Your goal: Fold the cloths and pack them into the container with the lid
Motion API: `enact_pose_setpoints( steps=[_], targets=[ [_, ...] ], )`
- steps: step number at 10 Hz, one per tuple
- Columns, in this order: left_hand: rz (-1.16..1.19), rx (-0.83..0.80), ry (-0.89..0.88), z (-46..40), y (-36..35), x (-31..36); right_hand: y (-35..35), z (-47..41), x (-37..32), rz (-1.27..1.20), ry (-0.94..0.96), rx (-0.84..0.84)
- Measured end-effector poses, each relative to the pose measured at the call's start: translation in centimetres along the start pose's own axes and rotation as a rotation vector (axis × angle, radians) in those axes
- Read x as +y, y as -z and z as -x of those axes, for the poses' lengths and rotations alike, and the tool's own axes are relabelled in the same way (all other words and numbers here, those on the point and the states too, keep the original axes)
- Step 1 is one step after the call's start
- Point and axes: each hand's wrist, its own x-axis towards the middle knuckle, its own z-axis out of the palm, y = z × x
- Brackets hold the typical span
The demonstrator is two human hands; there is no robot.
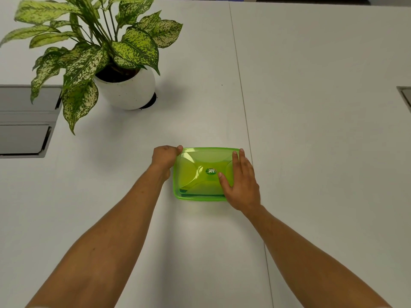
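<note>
A translucent green container [178, 192] with its green lid [200, 165] on top sits on the white table, a little ahead of me. A small round sticker marks the lid's middle. Something darker green shows through the lid near the front edge; I cannot tell whether it is cloth. My left hand [165, 157] grips the container's far left corner, fingers curled around the rim. My right hand [241, 183] lies flat on the lid's right side, fingers spread and pressing down. No loose cloth is in sight.
A potted plant in a white pot [129, 90] stands at the back left, its leaves hanging over the table. Grey recessed panels [24, 121] sit at the left edge, another [405, 96] at the right edge. A seam [246, 121] runs down the table.
</note>
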Motion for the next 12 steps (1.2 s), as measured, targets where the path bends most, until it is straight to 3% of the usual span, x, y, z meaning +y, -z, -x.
enact_pose_setpoints(
  steps=[2, 3, 4, 5, 6, 8, 10, 12],
  targets=[
    [0.02, -0.017, -0.023, 0.3, 0.3, -0.4, -0.1, -0.1, 0.1, 0.005, -0.005, 0.006],
    [-0.081, 0.064, -0.142, 1.3, 0.4, -1.0, -0.1, -0.1, 0.1, 0.006, -0.008, -0.002],
    [-0.296, 0.16, -0.335, 3.0, -0.3, -2.2, 0.0, -0.1, 0.0, 0.01, -0.012, -0.008],
    [-0.569, 0.133, -0.477, 4.4, -0.9, -3.8, 0.1, 0.0, 0.0, 0.008, -0.014, -0.017],
    [-0.679, 0.073, -0.61, 5.6, -0.6, -5.8, 0.1, 0.0, 0.0, 0.0, -0.017, -0.023],
    [-0.685, 0.016, -0.605, 6.4, -0.5, -6.7, 0.6, 0.0, -0.3, 0.022, -0.006, -0.065],
    [-0.786, -0.097, -0.573, 6.6, 0.6, -6.2, 1.5, -0.1, -0.6, 0.247, -0.075, -0.207],
    [-1.013, 0.057, -0.718, 8.6, 2.7, -5.5, 3.7, 1.4, -2.2, 0.289, 0.012, -0.073]
  ],
)
